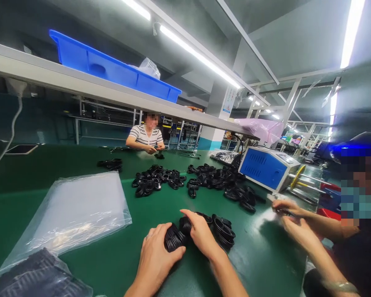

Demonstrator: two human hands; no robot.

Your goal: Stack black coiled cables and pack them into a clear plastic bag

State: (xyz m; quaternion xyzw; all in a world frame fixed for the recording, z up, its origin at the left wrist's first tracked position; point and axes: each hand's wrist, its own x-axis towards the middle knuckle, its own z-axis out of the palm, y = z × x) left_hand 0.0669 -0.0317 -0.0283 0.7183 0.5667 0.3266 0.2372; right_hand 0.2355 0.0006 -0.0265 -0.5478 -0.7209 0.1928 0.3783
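My left hand (157, 255) is wrapped around a bundle of coiled black cables (174, 238), thumb on the near side and fingers over the far side. Against it, my right hand (201, 234) grips another black cable coil (184, 225) from the right, index finger reaching over its top. The two bundles touch each other, low over the green table (111, 268). Just right of my right hand lie more cable coils (223, 231), partly hidden behind it.
Farther back lie heaps of coiled cables (156, 179). Clear plastic bags (86, 206) and a bag of dark items (34, 276) are at left. A blue-and-white machine (266, 167) stands right. A co-worker's hands (292, 216) work nearby; another person (146, 136) sits opposite. A shelf holds a blue bin (111, 68).
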